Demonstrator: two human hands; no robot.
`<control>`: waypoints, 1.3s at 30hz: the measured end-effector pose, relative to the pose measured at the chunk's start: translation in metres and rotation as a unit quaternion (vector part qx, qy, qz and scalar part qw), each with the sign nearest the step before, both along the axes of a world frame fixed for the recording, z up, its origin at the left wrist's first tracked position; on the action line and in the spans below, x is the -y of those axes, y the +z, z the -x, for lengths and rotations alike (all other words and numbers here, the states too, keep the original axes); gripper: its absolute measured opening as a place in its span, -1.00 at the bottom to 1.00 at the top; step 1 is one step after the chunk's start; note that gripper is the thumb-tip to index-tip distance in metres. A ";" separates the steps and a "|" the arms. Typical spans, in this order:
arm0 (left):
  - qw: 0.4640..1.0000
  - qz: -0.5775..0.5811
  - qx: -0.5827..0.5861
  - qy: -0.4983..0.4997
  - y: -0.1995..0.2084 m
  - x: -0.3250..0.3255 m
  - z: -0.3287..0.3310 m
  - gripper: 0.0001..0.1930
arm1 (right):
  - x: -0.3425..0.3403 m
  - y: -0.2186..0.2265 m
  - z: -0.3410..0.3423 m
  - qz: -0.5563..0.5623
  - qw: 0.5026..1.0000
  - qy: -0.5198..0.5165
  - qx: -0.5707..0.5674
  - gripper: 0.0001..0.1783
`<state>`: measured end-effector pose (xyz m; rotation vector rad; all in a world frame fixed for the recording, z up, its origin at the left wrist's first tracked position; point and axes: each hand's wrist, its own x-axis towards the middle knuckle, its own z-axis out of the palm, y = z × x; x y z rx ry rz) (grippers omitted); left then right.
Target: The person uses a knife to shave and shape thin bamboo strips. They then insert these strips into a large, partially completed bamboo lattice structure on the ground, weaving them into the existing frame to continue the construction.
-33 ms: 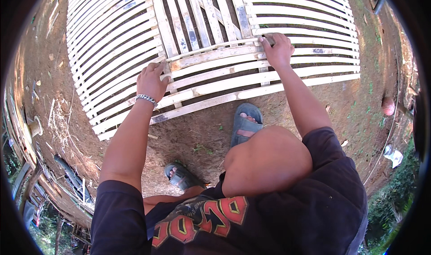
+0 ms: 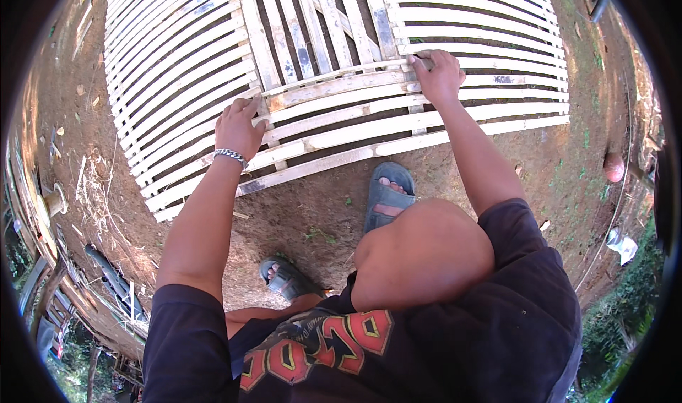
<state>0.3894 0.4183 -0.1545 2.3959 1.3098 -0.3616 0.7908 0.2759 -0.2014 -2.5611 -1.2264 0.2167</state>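
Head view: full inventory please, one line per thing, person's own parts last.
slatted bamboo panels: several, pale cream, flat on the ground across the top of the view
loose slats: a few, pale with brown patches, laid crosswise over the panels under both hands
dirt ground: one, reddish brown, below the panels
straw scraps: a scatter, tan, on the ground at left
sandals: two, grey-blue, on the person's feet on the ground
bracelet: one, silver, on the left wrist
T-shirt: one, black with red and yellow print
left hand: resting on a slat's left end
right hand: fingers curled over a slat
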 end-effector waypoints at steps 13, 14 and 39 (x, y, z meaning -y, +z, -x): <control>1.000 -0.002 -0.015 -0.002 0.002 0.000 -0.004 -0.39 | -0.012 0.006 -0.004 0.058 0.997 -0.042 0.018 -0.57; 1.000 -0.003 -0.018 -0.002 0.003 0.000 -0.004 -0.39 | -0.011 0.004 -0.004 0.051 0.998 -0.036 0.018 -0.58; 1.000 -0.001 -0.019 0.003 0.002 0.000 -0.006 -0.42 | -0.021 0.014 -0.003 0.115 0.992 -0.049 -0.019 -0.53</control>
